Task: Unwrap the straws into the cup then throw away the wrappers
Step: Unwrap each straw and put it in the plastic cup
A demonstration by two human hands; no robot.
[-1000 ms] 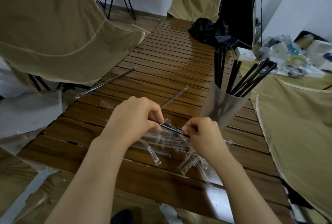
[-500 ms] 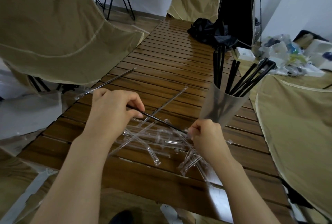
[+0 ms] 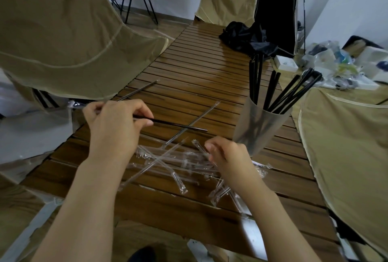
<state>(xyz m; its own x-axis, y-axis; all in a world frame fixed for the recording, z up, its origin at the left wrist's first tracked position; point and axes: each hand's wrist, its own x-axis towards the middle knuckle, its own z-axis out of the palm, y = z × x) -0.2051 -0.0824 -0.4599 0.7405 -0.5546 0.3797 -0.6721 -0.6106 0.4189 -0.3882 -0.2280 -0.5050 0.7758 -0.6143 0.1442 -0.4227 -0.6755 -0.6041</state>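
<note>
Left hand (image 3: 114, 127) pinches black straw (image 3: 178, 124), lying level, free end pointing right.

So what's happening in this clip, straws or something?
A person is unwrapping straws at a slatted wooden table. The left hand pinches a bare black straw, free of its wrapper. The right hand holds a clear plastic wrapper over a pile of empties. A translucent cup already holds several black straws.

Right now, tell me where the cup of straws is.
In the head view, the clear cup stands upright on the slatted wooden table, right of centre, just beyond the right hand and the pile of wrappers.
</note>
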